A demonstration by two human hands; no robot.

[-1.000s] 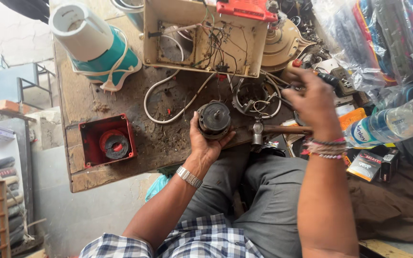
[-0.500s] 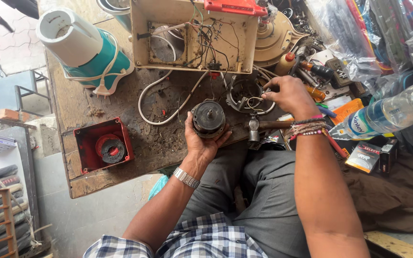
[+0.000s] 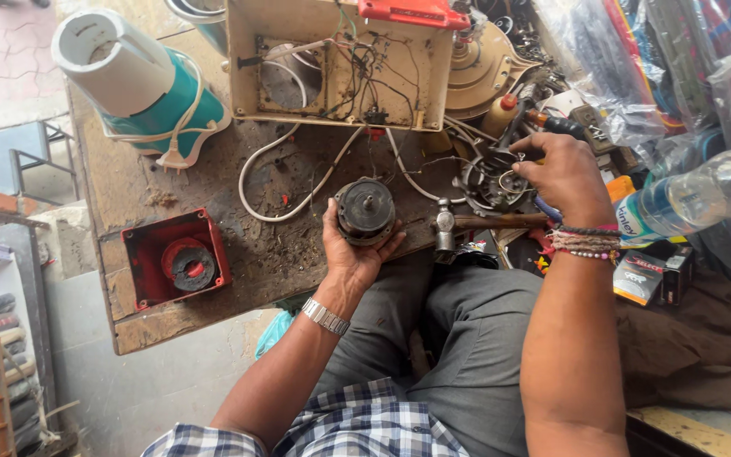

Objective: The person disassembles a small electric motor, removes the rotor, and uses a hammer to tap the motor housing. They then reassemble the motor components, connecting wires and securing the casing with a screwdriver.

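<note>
A cluttered repair stall, seen from above: a worn, grimy wooden bench (image 3: 213,279) stands over a tiled floor, with bags and a plastic bottle (image 3: 704,190) crowding the right side. On the bench lies an opened cream appliance housing (image 3: 340,63), its underside up and its wiring exposed, with loose white leads trailing toward the person. The left hand (image 3: 353,254) cups a round, dark motor (image 3: 365,210) at the bench's near edge, shaft end up, fingers curled around its rim; the motor is plainly out of the housing. The right hand (image 3: 560,173) is closed on a second metal part with windings and wires (image 3: 492,182), just right of the motor, though exactly what the fingers pinch there I cannot tell. A hammer (image 3: 467,224) lies between the two hands, untouched. To the left sit a red square base (image 3: 178,258) with a round coupling inside, and farther back a teal-and-white mixer body (image 3: 133,80) with its cord wrapped round it. Judging from this layout, the stripping-down looks done: housing open, motor free, parts spread out. What appears left is the work on the motor itself and all reassembly, since nothing is back in the housing.
</note>
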